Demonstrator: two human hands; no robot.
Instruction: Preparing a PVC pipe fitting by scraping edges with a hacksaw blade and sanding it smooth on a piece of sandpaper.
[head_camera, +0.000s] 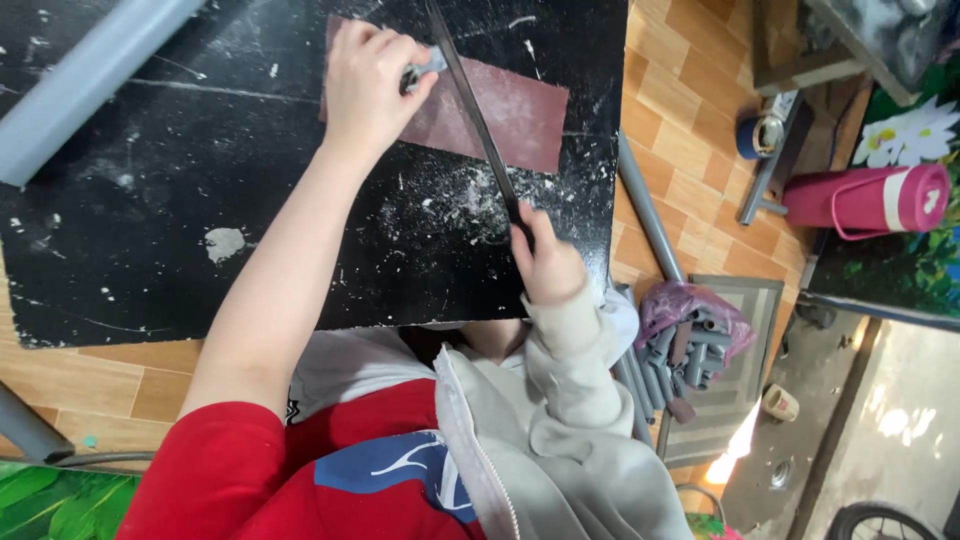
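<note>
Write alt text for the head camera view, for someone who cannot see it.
A person's left hand pinches a small grey piece against a long dark blade gripped by the right hand, above a reddish sandpaper sheet on a dusty black table.

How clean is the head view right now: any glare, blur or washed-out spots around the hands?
Head view: the left hand and right hand on the black table are evenly lit and fairly sharp; the saw blade shows no glare; the only blown-out patch is on the floor at lower right, and the frame edges look slightly stretched.
</note>
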